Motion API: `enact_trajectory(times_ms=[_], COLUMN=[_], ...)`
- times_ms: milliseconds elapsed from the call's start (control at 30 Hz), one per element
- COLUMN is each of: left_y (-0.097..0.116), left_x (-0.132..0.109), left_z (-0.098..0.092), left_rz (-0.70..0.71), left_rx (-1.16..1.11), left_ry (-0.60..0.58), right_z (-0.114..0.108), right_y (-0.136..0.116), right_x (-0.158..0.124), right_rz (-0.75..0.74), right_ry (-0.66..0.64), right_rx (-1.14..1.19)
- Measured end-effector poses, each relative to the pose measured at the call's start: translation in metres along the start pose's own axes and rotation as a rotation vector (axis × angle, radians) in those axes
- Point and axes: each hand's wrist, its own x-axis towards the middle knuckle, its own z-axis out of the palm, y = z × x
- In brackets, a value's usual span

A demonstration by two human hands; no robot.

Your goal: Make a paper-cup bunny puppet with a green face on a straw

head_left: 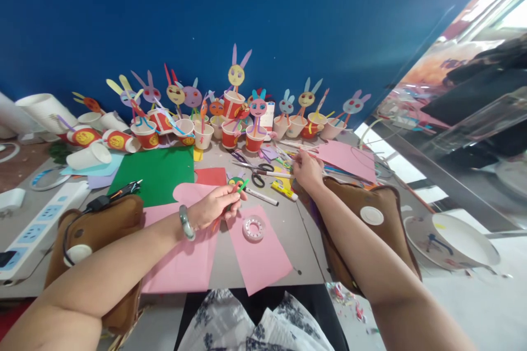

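Observation:
My left hand (pixel 222 203), with a bangle on the wrist, is closed on a thin green strip (pixel 244 185) above pink paper. Some reddish-orange bits show under its fingers; the palm hides what they belong to. My right hand (pixel 307 169) reaches to the back right, its fingers curled down among coloured paper strips (pixel 337 169). Whatever its fingertips hold is hidden. Left of it lie black-handled scissors (pixel 259 174) and a white marker (pixel 263 196). A yellow glue tube (pixel 285 191) is just in front of it. A roll of clear tape (pixel 253 228) rests on a pink sheet (pixel 263 263).
Paper cups (pixel 254 140) with paper rabbit figures line the blue wall (pixel 263 5). Green card (pixel 152 175) lies back left. Brown cushions (pixel 370 225) flank my arms. A power strip (pixel 45 227) sits far left, a stool (pixel 477 247) at right.

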Motion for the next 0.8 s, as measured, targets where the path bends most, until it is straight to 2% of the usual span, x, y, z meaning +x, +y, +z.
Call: enact_trajectory(times_ms=[200, 533, 800], left_y=[-0.003, -0.002, -0.002], left_x=[0.001, 0.001, 0.000], left_z=[-0.003, -0.005, -0.004], left_rz=[0.001, -0.007, 0.001], left_rx=[-0.005, 0.008, 0.010], left_ry=[-0.001, 0.002, 0.005], right_z=[0.003, 0.018, 0.020], right_y=[0.002, 0.007, 0.010], right_x=[0.001, 0.000, 0.008], right_rz=[-0.007, -0.061, -0.042], right_ry=[0.034, -0.006, 0.086], right_rx=[0.029, 0.080, 0.175])
